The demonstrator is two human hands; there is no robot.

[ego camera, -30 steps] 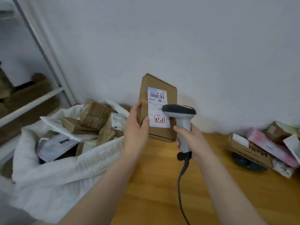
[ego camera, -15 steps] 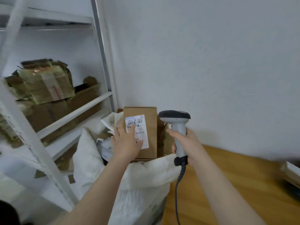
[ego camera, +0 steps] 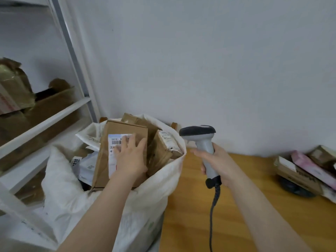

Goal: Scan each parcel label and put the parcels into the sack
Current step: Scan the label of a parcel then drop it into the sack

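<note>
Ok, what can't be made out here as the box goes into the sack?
Head view:
1. Label: half covered by the left hand, print too small.
2. Lower contents of the sack: hidden by the box and the sack's wall.
3. Parcels at right: blurred, cut by the frame edge.
4. Scanner cable: leaves the bottom edge.

Parcel sorting room: white sack (ego camera: 69, 190) filled with labelled cardboard parcels (ego camera: 123, 157), handheld barcode scanner (ego camera: 203, 142), metal shelving (ego camera: 45, 120) stacked with boxes at left, further parcels (ego camera: 305, 170) piled far right on wooden table (ego camera: 236, 206).
</note>
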